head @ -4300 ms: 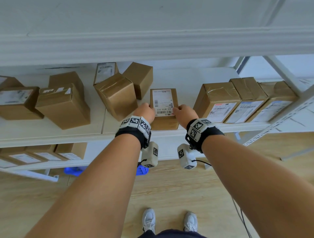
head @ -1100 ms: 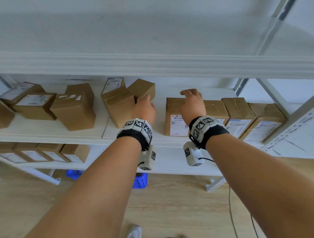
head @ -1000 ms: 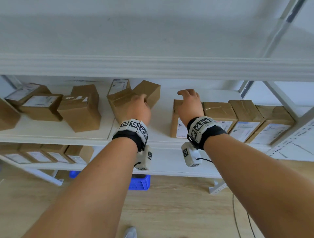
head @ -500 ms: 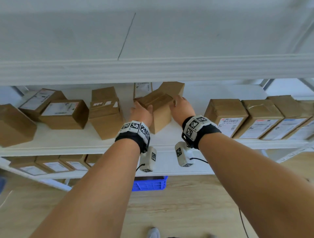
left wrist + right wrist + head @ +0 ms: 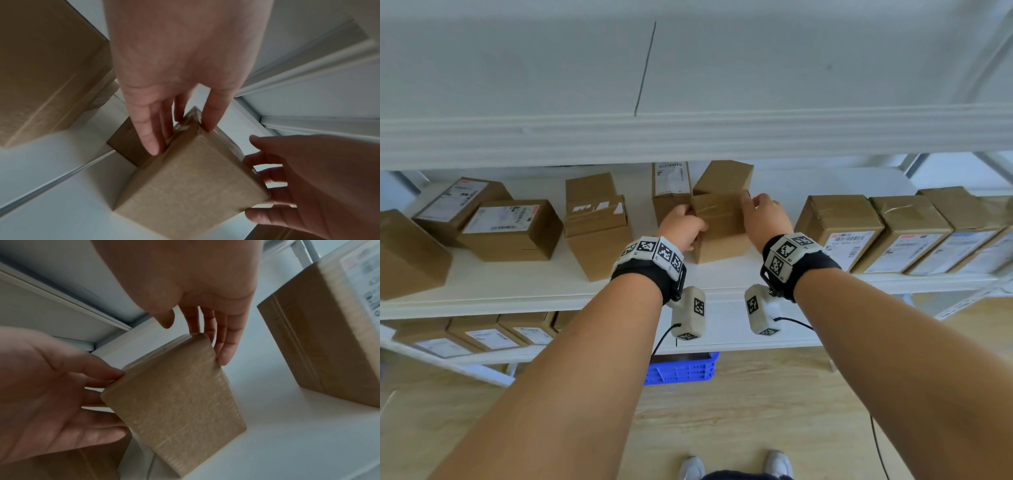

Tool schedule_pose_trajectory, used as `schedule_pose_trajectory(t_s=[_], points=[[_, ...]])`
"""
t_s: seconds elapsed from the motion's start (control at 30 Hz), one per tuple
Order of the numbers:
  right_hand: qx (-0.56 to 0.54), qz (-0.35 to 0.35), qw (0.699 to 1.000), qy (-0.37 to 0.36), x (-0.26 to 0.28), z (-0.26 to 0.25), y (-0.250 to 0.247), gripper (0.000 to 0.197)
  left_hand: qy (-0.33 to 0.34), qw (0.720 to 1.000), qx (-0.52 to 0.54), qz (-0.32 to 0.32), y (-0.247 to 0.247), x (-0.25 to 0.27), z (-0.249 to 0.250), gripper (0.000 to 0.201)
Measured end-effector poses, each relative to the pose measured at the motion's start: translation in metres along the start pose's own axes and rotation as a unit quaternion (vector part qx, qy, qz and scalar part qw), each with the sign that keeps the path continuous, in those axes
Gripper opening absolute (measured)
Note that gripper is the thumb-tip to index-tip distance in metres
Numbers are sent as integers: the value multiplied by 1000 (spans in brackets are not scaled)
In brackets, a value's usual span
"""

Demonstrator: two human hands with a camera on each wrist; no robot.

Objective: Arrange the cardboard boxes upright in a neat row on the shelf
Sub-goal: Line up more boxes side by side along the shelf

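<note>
A plain taped cardboard box stands near the middle of the white shelf. My left hand grips its left side, with fingers down the side and thumb on the top corner. My right hand holds its right side. To the right, a row of upright labelled boxes lines the shelf front. A gap of bare shelf separates that row from the held box.
Just behind the held box stand a labelled box and a plain box. Loose boxes lie askew to the left. The upper shelf board hangs low overhead. A lower shelf holds more boxes, with a blue crate beneath.
Both hands left the box set at the left end of the row and took hold of the plain box. It has turned from skewed to square with the shelf front.
</note>
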State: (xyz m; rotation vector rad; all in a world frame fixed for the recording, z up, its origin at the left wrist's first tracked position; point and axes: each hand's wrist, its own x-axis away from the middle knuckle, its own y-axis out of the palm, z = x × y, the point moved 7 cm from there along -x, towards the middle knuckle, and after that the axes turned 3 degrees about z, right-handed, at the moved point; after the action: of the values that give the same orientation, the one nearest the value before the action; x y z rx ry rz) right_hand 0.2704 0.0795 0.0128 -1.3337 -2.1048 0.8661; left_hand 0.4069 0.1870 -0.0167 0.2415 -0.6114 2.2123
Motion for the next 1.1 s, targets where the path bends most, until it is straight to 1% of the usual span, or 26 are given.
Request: schedule_pose_trajectory(t_s=[0.1, 0.2, 0.23, 0.3, 0.37, 0.47, 0.53, 0.6, 0.67, 0.77, 0.83, 0.9, 0.97, 1.03, 1.1], points=[[-19, 6, 1000, 18, 3, 9, -2, 47, 14, 1000, -25, 2, 2, 3, -1, 72], [-9, -25, 999, 45, 11, 22, 4, 52, 27, 995, -93, 19, 4, 4, -8, 77], [11, -42, 998, 44, 14, 26, 7, 53, 25, 993, -110, 21, 6, 4, -13, 75], [32, -77, 996, 42, 19, 33, 15, 50, 23, 993, -117, 20, 11, 4, -23, 63], [48, -94, 994, 40, 23, 42, 22, 45, 18, 993, -114, 28, 15, 5, -32, 50], [47, -104, 992, 51, 27, 49, 29, 46, 16, 987, -149, 57, 14, 6, -41, 36], [49, -104, 992, 51, 26, 49, 33, 44, 11, 983, -165, 73, 12, 6, -44, 35], [55, -101, 992, 49, 24, 47, 34, 44, 10, 979, -187, 83, 11, 6, -43, 39], [62, -113, 990, 59, 22, 47, 36, 50, 14, 977, -195, 81, 11, 5, -41, 43], [66, -162, 980, 94, 26, 53, 43, 63, 25, 981, -184, 63, 16, 4, -39, 48], [30, -192, 974, 114, 30, 57, 47, 65, 20, 981, -181, 61, 17, 4, -39, 50], [-20, -205, 971, 123, 31, 57, 47, 58, 18, 978, -194, 78, 14, 5, -38, 48], [-24, -198, 975, 96, 28, 51, 43, 47, 31, 973, -202, 106, 9, 5, -33, 45], [22, -181, 982, 44, 23, 42, 38, 40, 53, 967, -213, 126, 5, 2, -28, 48], [57, -159, 986, 9, 20, 35, 35, 40, 74, 960, -244, 119, 4, 1, -24, 54]])
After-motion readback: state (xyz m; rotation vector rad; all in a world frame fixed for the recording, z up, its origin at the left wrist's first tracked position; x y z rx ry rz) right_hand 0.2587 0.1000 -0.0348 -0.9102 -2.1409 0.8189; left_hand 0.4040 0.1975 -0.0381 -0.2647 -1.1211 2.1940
